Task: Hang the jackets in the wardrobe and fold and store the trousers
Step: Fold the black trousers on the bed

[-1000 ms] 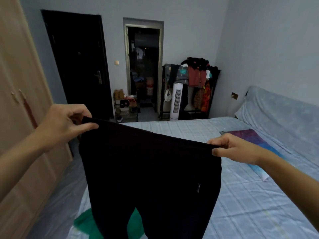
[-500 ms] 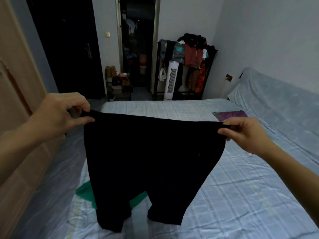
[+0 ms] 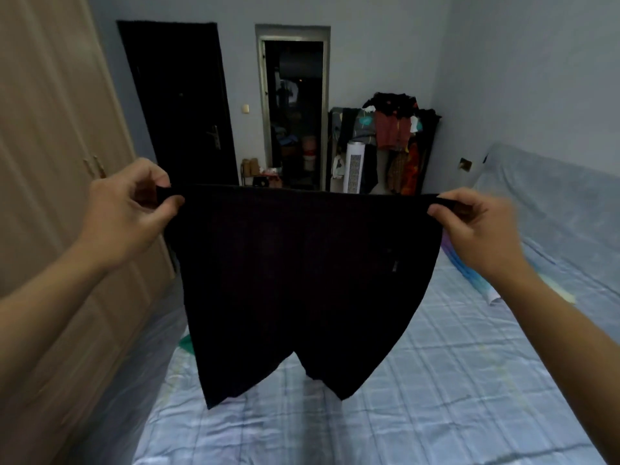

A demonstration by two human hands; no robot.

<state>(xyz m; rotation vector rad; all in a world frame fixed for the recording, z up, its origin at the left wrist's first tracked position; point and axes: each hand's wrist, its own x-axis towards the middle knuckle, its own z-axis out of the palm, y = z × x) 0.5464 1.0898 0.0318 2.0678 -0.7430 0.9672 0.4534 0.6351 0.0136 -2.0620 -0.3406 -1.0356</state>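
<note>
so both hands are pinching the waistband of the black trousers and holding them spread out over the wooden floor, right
Not quite. The left hand and right hand do pinch the waistband of the black trousers and hold them spread out, but they hang over the bed with its blue checked sheet, not a wooden floor. The head view shows it.

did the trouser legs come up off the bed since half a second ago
Yes. The black trousers rose: their hems, earlier draped on the bed, now hang clear above it.

Both arms outstretched, left hand [image 3: 125, 209] and right hand [image 3: 476, 226] each in a pinching grip.
</note>
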